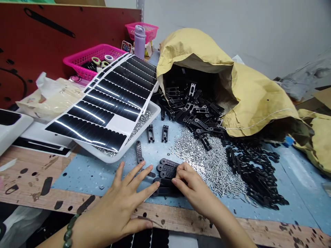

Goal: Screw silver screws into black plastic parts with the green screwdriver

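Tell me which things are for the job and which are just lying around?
Probably for the job: black bars by the right hand, small metal pieces.

Probably just lying about: purple bottle, back pink basket.

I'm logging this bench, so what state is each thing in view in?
Left hand: open, fingers spread
Right hand: curled, at the black links
Left paper sack: open, black parts spilled out
Purple bottle: upright, capped
White tray: partly covered, holding metal pieces
Black-patterned sheets: resting over the tray
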`<state>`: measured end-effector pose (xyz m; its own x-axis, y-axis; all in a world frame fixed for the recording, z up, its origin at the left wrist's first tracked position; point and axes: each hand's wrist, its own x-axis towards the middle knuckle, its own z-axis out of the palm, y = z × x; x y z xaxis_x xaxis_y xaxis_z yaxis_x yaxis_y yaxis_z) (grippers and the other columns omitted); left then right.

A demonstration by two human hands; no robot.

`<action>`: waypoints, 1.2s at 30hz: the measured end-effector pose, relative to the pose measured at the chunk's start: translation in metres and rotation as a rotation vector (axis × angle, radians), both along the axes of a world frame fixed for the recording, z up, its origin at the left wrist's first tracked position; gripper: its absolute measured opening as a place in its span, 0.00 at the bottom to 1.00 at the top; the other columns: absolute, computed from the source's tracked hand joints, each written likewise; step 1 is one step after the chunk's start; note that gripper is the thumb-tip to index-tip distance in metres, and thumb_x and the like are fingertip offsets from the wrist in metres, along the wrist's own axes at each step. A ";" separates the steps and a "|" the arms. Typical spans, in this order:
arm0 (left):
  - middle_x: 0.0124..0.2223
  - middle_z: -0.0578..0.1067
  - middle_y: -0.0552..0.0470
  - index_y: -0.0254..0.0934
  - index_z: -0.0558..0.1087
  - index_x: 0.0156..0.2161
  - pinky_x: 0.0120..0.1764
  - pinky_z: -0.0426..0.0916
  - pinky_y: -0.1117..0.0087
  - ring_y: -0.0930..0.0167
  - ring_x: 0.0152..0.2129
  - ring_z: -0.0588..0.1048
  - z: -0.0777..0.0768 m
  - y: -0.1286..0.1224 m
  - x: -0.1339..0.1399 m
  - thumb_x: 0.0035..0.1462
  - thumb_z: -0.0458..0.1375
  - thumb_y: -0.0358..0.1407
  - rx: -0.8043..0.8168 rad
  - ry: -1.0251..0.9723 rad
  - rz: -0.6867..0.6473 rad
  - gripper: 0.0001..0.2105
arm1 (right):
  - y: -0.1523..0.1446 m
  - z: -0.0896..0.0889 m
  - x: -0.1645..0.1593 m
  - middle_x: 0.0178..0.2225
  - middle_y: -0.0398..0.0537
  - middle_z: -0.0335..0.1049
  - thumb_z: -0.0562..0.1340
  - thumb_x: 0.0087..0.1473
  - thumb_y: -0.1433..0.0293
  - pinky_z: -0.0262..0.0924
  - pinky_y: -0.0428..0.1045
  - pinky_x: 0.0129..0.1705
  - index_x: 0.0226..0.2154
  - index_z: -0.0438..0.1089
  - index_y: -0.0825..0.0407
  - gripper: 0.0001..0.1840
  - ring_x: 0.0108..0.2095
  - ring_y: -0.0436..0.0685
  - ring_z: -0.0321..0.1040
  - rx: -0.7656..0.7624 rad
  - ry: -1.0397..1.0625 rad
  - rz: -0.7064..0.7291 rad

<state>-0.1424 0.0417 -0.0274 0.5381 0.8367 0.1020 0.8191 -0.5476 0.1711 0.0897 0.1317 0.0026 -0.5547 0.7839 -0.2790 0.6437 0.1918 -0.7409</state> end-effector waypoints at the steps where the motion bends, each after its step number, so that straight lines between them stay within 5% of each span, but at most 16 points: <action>1: 0.68 0.43 0.43 0.48 0.47 0.65 0.54 0.42 0.34 0.49 0.63 0.43 0.000 0.000 0.000 0.60 0.46 0.56 0.005 0.000 0.000 0.32 | 0.000 0.000 0.000 0.35 0.44 0.58 0.53 0.61 0.70 0.57 0.50 0.38 0.22 0.57 0.51 0.15 0.34 0.52 0.59 0.008 -0.011 0.004; 10: 0.67 0.48 0.41 0.45 0.53 0.64 0.57 0.25 0.43 0.52 0.63 0.43 0.002 0.009 0.008 0.56 0.46 0.61 0.092 -0.019 -0.004 0.36 | -0.003 -0.001 -0.006 0.36 0.45 0.58 0.55 0.59 0.74 0.58 0.50 0.37 0.24 0.59 0.52 0.12 0.33 0.52 0.60 0.094 -0.096 0.032; 23: 0.66 0.54 0.43 0.46 0.58 0.61 0.59 0.27 0.44 0.54 0.62 0.51 -0.006 0.012 0.009 0.56 0.54 0.56 0.143 -0.046 -0.003 0.31 | -0.001 0.003 -0.007 0.36 0.46 0.60 0.58 0.57 0.77 0.60 0.48 0.35 0.26 0.62 0.53 0.09 0.32 0.50 0.62 0.135 -0.180 0.077; 30: 0.66 0.52 0.41 0.43 0.59 0.61 0.58 0.24 0.43 0.53 0.62 0.49 -0.003 0.014 0.009 0.55 0.51 0.59 0.133 -0.084 -0.011 0.34 | -0.002 0.008 -0.018 0.32 0.48 0.64 0.64 0.55 0.70 0.62 0.49 0.30 0.23 0.65 0.55 0.12 0.27 0.53 0.66 0.203 -0.510 0.054; 33: 0.67 0.48 0.40 0.41 0.52 0.64 0.58 0.30 0.39 0.49 0.62 0.49 0.007 0.011 0.005 0.51 0.47 0.64 0.046 -0.154 -0.044 0.41 | -0.002 0.009 -0.020 0.32 0.50 0.64 0.64 0.53 0.61 0.60 0.50 0.24 0.26 0.67 0.54 0.14 0.24 0.55 0.67 0.318 -0.642 0.056; 36: 0.67 0.51 0.42 0.42 0.38 0.67 0.60 0.48 0.46 0.55 0.60 0.56 0.015 0.006 0.007 0.53 0.40 0.65 -0.062 -0.325 0.039 0.43 | -0.003 0.005 -0.015 0.35 0.54 0.63 0.68 0.45 0.53 0.61 0.52 0.24 0.33 0.66 0.55 0.23 0.30 0.63 0.68 0.487 -0.600 -0.049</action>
<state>-0.1353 0.0482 -0.0122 0.4535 0.8658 0.2113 0.7362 -0.4975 0.4587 0.0744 0.1285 0.0080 -0.3789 0.9150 -0.1387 0.9245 0.3674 -0.1018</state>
